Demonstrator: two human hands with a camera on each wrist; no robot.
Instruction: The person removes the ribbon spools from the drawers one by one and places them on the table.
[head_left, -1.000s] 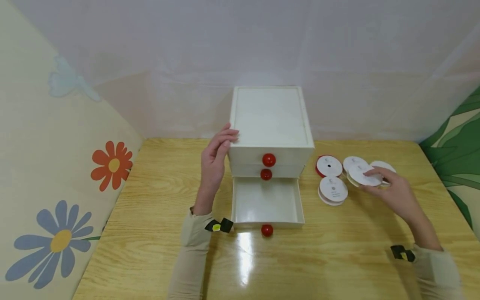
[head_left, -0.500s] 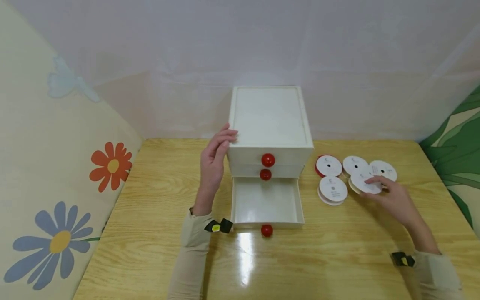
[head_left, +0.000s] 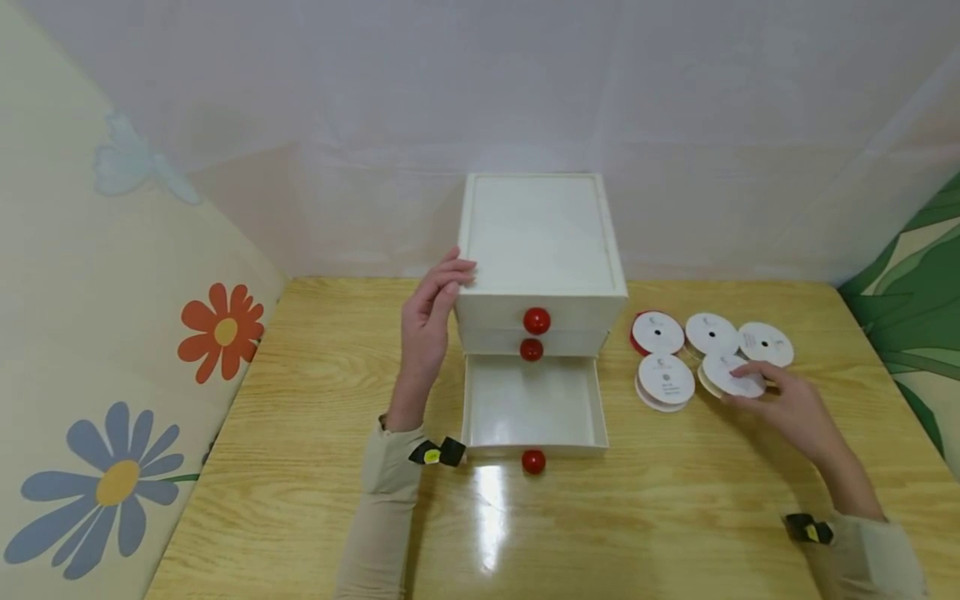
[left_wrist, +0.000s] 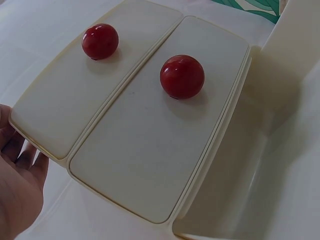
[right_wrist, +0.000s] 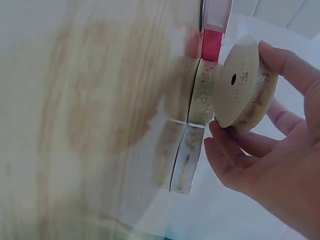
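A white three-drawer cabinet [head_left: 540, 233] with red ball knobs stands on the wooden table. Its bottom drawer [head_left: 532, 404] is pulled out, with nothing inside. My left hand [head_left: 426, 325] rests against the cabinet's left side, fingertips over the top edge. In the left wrist view, the upper two drawers [left_wrist: 135, 145] are closed. To the right of the cabinet, my right hand [head_left: 795, 408] pinches a ribbon spool [head_left: 731, 377] by its rim. The right wrist view shows this white-faced spool [right_wrist: 237, 85] tilted, its cream ribbon printed with gold lettering.
Around the held spool lie several others: a red ribbon spool [head_left: 657, 321], a spool behind it [head_left: 711, 329], a right-hand spool [head_left: 767, 343] and a front-left spool [head_left: 666, 379]. A pale cloth [head_left: 375, 150] hangs behind the table [head_left: 300, 433].
My right hand has shifted the pinched spool toward the table's front, off the spools behind that it overlapped. The left hand stays on the cabinet.
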